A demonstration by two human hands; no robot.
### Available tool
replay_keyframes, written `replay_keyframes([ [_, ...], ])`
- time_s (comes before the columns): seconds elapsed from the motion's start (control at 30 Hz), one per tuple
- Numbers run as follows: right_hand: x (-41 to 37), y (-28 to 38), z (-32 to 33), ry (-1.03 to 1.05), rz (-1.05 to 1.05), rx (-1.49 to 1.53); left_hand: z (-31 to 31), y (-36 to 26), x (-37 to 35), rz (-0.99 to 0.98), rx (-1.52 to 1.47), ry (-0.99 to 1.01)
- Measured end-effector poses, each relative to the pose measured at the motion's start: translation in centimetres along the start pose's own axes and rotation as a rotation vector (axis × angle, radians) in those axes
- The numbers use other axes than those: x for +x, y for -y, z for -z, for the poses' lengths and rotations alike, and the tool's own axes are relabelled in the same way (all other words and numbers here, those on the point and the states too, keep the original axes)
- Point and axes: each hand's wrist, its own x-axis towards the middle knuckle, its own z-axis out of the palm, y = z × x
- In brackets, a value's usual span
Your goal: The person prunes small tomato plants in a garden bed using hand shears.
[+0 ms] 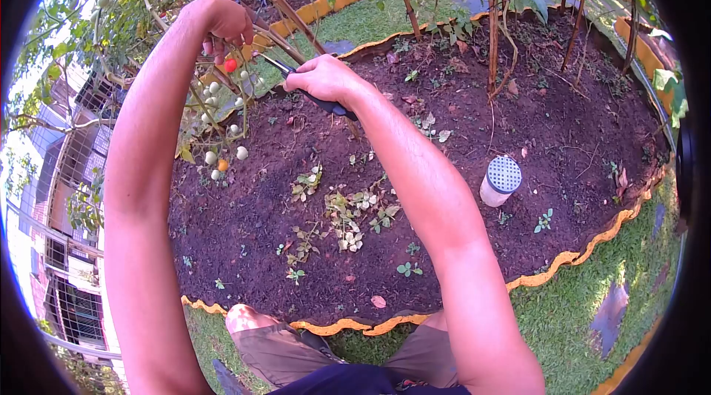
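My left hand (226, 24) is at the upper left among the tomato stems, its fingers bent down and closed around something I cannot make out. Just below its fingers hangs a red tomato (230, 65). My right hand (324, 82) grips dark-handled pruning shears (333, 107), whose tips point up and left toward the stems near the left hand. Pale green tomatoes (211, 157) hang in clusters lower down, with an orange tomato (223, 165) among them.
Wooden stakes (493, 43) stand in the dark soil bed (444, 195). A jar with a dotted lid (503, 175) sits on the soil at the right. Wilted leaves (348, 217) lie mid-bed. A wavy yellow edging (544, 278) borders the grass; wire fencing (70, 195) is at the left.
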Motion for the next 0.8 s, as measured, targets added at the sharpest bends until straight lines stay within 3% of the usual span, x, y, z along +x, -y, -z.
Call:
replay_keyframes([
  [0.13, -0.5, 1.1, -0.6, -0.021, -0.029, -0.030, 0.4, 0.4, 1.3, -0.087, 0.104, 0.035],
  [0.8, 0.3, 3.3, -2.9, -0.003, -0.014, 0.217, 0.3, -0.5, -1.1, -0.075, 0.002, 0.068],
])
